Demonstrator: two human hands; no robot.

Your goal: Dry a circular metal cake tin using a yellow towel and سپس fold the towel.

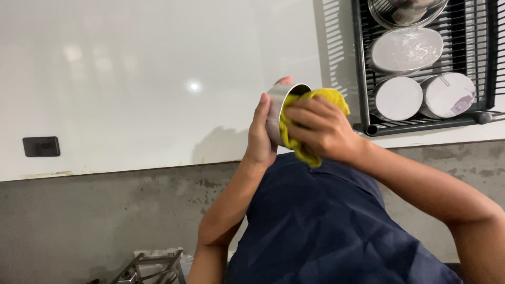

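Observation:
My left hand (260, 131) grips a small round steel bowl (276, 100) by its outer wall, held up in front of the white wall. My right hand (321, 126) clutches a yellow cloth (321, 97) and presses it into the bowl's mouth. The cloth spills over the rim and hangs below my fingers. The inside of the bowl is hidden by cloth and hand. Both forearms rise from the lower part of the view, over a navy blue garment (326, 226).
A black wire dish rack (363, 79) hangs at the upper right and holds several round steel vessels (405, 50). A dark wall plate (41, 146) sits at the left. A grey concrete band (105, 210) runs below the wall, with a metal stand (152, 268) at the bottom left.

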